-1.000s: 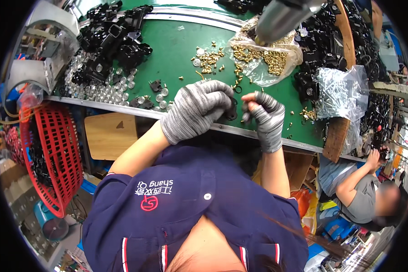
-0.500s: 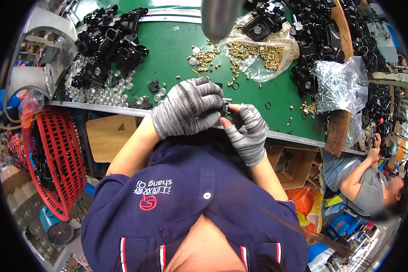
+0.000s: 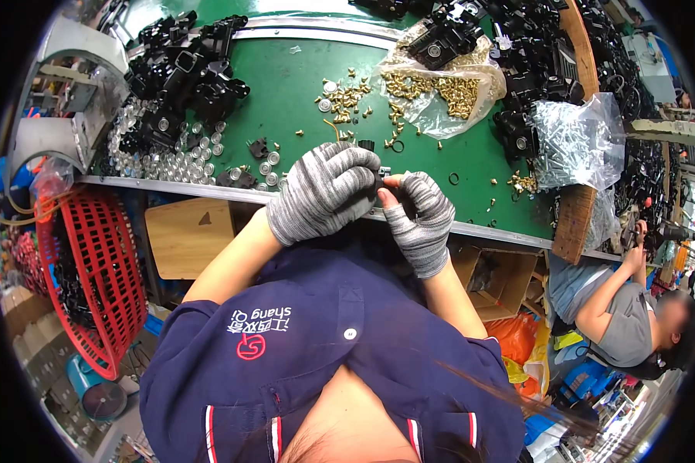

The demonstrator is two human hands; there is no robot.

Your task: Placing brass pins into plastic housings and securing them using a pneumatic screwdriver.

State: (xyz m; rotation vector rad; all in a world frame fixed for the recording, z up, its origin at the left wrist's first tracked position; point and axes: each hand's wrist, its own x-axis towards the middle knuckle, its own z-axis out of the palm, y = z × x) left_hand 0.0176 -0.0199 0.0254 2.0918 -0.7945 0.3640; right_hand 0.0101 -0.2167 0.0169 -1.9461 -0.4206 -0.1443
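Both hands wear grey striped gloves and meet at the near edge of the green worktable [image 3: 286,69]. Between them is a small black part with a silver metal piece [image 3: 384,171], mostly covered by the fingers. My left hand [image 3: 328,193] is curled around its left side. From the right, my right hand [image 3: 423,220] pinches it with bare thumb and fingertip. Just beyond the hands lie loose brass fittings [image 3: 349,96]. Small round silver caps [image 3: 265,168] and a black piece [image 3: 259,147] rest beside my left hand.
Black moulded assemblies [image 3: 185,73] are heaped at the far left above many silver caps. An open plastic bag of brass fittings [image 3: 459,96] and a bag of screws [image 3: 579,143] lie to the right, by a wooden board [image 3: 575,224]. A red basket [image 3: 104,270] stands left; a co-worker [image 3: 625,316] sits right.
The grey cylindrical object at the top centre has gone from view. The small part has turned, showing less silver between my fingers. My left hand has shifted slightly down.
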